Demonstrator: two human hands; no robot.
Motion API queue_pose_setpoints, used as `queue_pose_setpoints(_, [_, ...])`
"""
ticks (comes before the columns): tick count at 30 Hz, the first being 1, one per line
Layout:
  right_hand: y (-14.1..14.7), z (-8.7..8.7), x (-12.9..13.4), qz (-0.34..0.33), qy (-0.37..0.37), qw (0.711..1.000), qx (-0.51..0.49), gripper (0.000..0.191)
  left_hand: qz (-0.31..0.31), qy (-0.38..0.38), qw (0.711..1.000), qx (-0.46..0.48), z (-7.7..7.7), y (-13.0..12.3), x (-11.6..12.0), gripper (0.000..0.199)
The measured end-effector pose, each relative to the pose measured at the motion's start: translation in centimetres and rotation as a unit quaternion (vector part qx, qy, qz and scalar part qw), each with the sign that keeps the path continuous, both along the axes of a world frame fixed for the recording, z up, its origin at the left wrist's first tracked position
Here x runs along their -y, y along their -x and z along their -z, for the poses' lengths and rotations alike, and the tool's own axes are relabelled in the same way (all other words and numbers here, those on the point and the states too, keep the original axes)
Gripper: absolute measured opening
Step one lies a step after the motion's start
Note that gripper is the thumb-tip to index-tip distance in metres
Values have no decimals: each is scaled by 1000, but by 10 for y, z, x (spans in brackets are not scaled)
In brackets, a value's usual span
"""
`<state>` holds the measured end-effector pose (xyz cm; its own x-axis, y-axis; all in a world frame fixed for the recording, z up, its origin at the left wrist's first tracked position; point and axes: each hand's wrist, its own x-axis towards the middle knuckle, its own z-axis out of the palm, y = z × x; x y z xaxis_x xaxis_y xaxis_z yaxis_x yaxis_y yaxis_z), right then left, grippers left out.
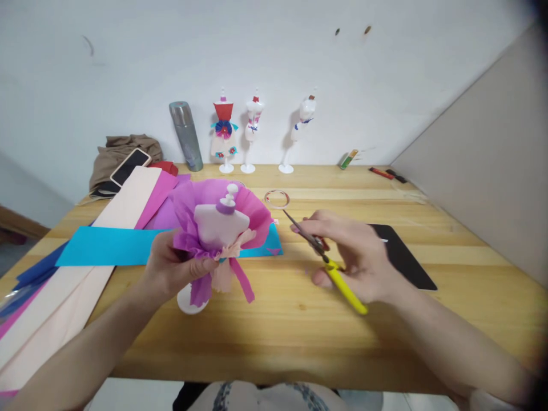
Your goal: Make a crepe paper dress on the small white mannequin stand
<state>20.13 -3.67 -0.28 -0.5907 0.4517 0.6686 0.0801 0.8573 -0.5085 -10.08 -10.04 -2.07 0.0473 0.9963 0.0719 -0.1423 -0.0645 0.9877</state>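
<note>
My left hand [171,265] is closed around the waist of a small white mannequin [218,225], thumb pressed on the gathered paper. Purple and pink crepe paper [252,214] fans out behind its torso, with peach and magenta strips hanging in front. A purple band circles its neck, and its round white base [191,299] shows below my wrist. In my right hand [359,251] is a pair of yellow-handled scissors [342,285]. The blades point up and left toward the mannequin, apart from it. Something small and red shows by my right fingers, too covered to name.
Crepe paper strips in peach [81,285] and blue [107,246] lie at left, near a phone [131,166]. Along the wall stand a bottle [186,137] and several dressed mannequins [223,128]. A tape roll [277,199] lies mid-table; a black mat [405,257] sits right.
</note>
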Motion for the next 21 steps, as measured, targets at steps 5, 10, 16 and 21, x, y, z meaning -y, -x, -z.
queue_pose_setpoints(5, [-26,-15,-3,11,-48,999,24,49,-33,-95,993,-66,-10,5,-2,22])
queue_pose_setpoints(10, [-9,3,8,45,23,998,-38,45,19,-73,994,82,-1,-13,-12,37])
queue_pose_setpoints(16, [31,33,18,38,55,995,-74,40,40,-65,987,141,5,-37,-13,35])
queue_pose_setpoints(21, [43,50,20,68,119,984,-116,26,-4,-68,984,165,5,-41,-12,34])
